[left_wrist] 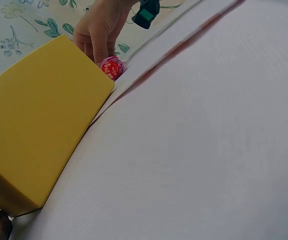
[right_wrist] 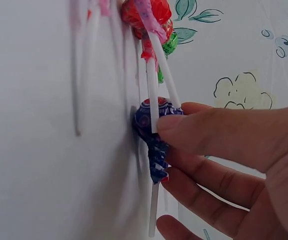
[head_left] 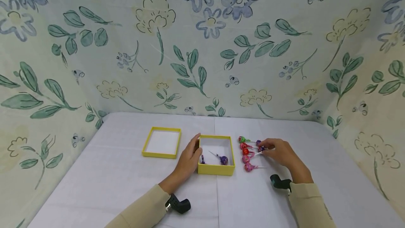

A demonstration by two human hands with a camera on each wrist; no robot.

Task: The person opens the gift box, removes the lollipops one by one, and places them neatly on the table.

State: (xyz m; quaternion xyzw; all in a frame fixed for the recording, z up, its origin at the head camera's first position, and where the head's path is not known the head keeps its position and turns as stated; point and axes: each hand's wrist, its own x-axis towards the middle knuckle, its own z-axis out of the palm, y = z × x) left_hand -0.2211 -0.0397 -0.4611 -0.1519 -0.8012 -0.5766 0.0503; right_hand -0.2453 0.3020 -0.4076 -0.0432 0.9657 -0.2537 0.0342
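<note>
My left hand [head_left: 188, 158] holds the left side of a yellow box [head_left: 216, 170] with a white inside, open at the top. Inside lie purple-wrapped lollipops, one [head_left: 224, 160] in plain sight and another [head_left: 203, 159] partly behind the left wall. To the right of the box, my right hand [head_left: 281, 153] pinches a dark purple-blue lollipop [right_wrist: 158, 156] at its wrapped head, between thumb and fingers. White sticks of red and pink lollipops cross in front of that head. A second purple lollipop [head_left: 258, 143] lies just behind the fingertips.
A yellow-rimmed lid [head_left: 159, 156] lies on the white-covered table [head_left: 126, 185], left of the box. Between box and right hand, a column of lollipops includes a green one [head_left: 242, 139], red ones [head_left: 245, 151] and pink ones [head_left: 249, 167]. Flower-patterned cloth [head_left: 177, 80] surrounds the table.
</note>
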